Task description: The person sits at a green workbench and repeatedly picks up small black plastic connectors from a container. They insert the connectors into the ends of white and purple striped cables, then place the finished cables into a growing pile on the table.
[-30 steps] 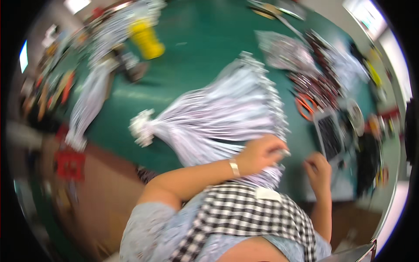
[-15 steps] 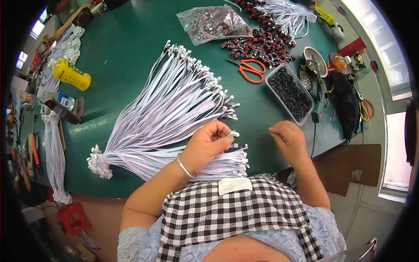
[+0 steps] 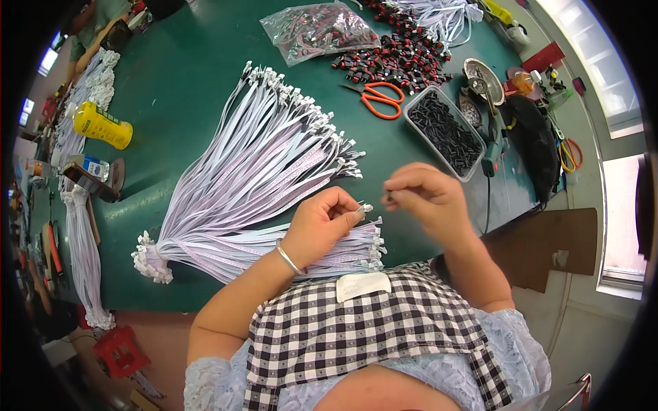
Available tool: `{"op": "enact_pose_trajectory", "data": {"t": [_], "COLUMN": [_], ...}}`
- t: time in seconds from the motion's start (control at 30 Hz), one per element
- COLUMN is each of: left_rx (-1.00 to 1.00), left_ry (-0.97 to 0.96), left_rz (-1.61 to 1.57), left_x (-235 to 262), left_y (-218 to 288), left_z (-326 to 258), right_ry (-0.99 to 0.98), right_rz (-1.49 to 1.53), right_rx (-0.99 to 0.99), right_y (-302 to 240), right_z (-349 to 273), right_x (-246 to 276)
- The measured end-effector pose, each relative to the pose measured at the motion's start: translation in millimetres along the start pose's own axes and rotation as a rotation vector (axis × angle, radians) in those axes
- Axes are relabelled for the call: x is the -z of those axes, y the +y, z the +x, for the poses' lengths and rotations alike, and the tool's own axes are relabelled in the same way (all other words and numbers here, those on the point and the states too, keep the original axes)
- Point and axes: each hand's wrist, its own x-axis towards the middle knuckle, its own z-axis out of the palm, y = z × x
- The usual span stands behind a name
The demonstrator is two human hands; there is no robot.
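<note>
A large bundle of white flat cables [image 3: 226,164] lies fanned out on the table, gathered at its left end, with small white connectors on the loose tips. My left hand [image 3: 322,222] pinches one flat cable just behind its white connector [image 3: 366,207], above the lower part of the fan. To the right of that connector, my right hand [image 3: 435,202] is in the air, thumb and forefinger pressed together. A tiny dark bit seems to show at those fingertips, too small and blurred to name. The two hands are apart.
Beyond my right hand stands a clear plastic tub [image 3: 449,137] of short black tubes. Orange-handled scissors [image 3: 380,98], a heap of black-and-red parts [image 3: 404,61] and a bagged lot [image 3: 319,31] lie farther off. A yellow bottle [image 3: 103,125] and a hot glue gun [image 3: 492,154] flank the work.
My right hand has moved left toward the connector in my left hand. My left hand keeps its pinch on the flat cable. The whole view has shifted slightly.
</note>
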Motion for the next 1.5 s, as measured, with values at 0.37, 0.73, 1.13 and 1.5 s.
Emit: {"op": "enact_pose_trajectory", "data": {"t": [0.37, 0.73, 1.13, 1.5], "left_rx": [-0.067, -0.192, -0.243, -0.141], "left_ry": [0.022, 0.016, 0.040, 0.021], "left_rz": [0.004, 0.094, 0.017, 0.039], "left_x": [-2.8, 1.9, -3.0, 1.0], "left_y": [-0.9, -21.8, -11.4, -17.4], "left_z": [1.8, 10.0, -0.5, 7.2], "right_ry": [0.193, 0.060, 0.017, 0.081], "right_rz": [0.182, -1.101, -0.455, -0.214], "right_rx": [-0.195, 0.455, 0.351, -0.016], "right_y": [34.3, 56.0, 5.5, 29.4], "right_z": [-13.0, -13.0, -1.4, 1.4], "right_x": [-19.4, 15.8, -20.7, -26.4]}}
